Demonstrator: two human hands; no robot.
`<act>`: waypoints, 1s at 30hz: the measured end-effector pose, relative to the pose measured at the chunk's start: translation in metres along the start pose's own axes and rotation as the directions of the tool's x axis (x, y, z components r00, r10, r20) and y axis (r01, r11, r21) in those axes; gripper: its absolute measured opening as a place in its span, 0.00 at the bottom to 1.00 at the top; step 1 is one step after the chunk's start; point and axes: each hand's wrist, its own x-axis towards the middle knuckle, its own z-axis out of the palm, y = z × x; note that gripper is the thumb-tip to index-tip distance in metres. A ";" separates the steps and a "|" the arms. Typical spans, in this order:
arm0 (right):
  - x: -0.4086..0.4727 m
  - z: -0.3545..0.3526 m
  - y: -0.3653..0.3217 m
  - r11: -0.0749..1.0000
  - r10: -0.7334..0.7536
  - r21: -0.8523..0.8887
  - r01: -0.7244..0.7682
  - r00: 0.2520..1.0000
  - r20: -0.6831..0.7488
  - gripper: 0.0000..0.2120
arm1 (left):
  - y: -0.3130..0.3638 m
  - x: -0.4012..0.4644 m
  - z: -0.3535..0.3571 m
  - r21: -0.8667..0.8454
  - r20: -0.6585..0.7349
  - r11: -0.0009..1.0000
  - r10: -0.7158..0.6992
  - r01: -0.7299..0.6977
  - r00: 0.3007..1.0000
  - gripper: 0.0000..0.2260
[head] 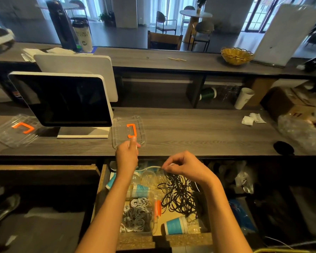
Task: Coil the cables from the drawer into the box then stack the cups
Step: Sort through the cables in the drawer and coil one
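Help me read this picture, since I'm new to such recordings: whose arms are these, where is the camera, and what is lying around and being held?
No machine here: a person wears a camera on the head, looking down at their own arms. The left hand and right hand each pinch an end of a thin white cable over an open wooden drawer. Inside lie tangled black cables, a clear plastic box of coiled grey cables and a blue paper cup. On the grey wood-grain counter sit a clear lid with an orange handle and a dark screen.

Head camera looks forward and down, close over the open drawer [153, 198] and counter [199, 128].
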 end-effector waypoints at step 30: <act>0.025 0.019 0.016 0.990 0.089 0.136 -0.031 0.890 -0.446 0.07 | 0.006 -0.028 0.038 -0.450 0.359 0.802 -0.241 0.393 0.902 0.13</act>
